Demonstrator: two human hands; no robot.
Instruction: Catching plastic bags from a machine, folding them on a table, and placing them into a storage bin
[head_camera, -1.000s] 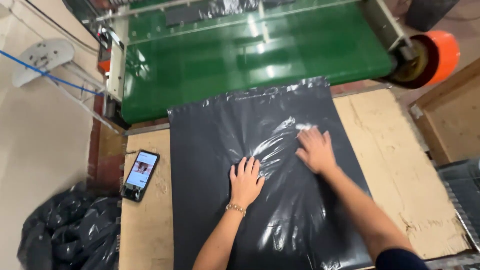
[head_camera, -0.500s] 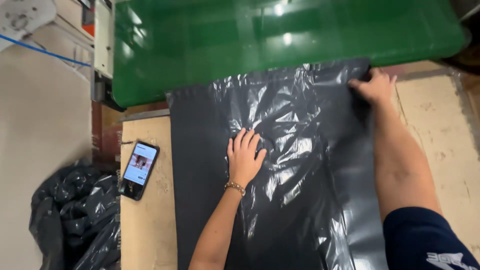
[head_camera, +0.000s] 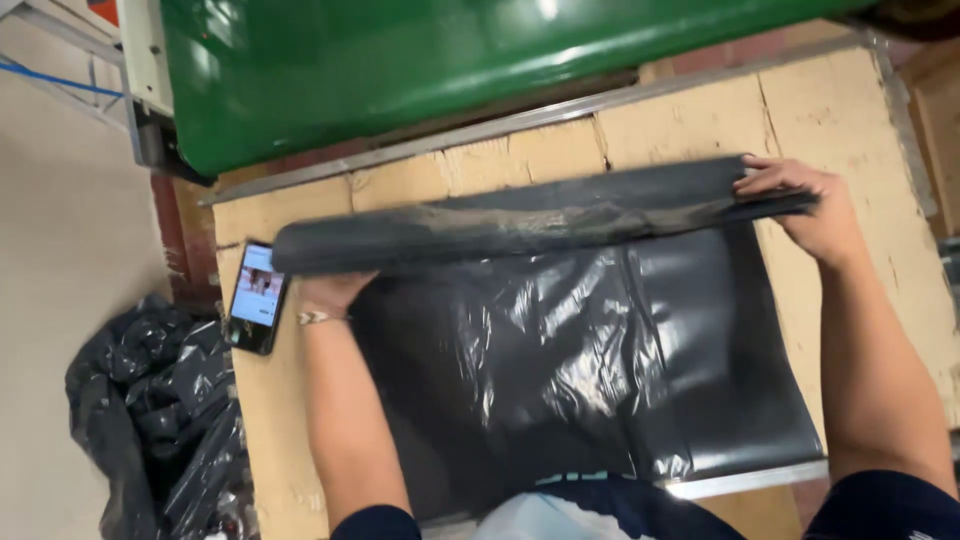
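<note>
A worn plywood table (head_camera: 500, 160) abuts a glossy green machine bed (head_camera: 450, 60); pale floor (head_camera: 70, 200) lies left, under bright overhead light

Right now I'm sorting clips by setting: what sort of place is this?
Probably a small packing or bag-making workshop: a green conveyor belt runs past a cardboard-covered worktable, a dark plastic bag is being folded, and more heaped bags lie on the floor.
</note>
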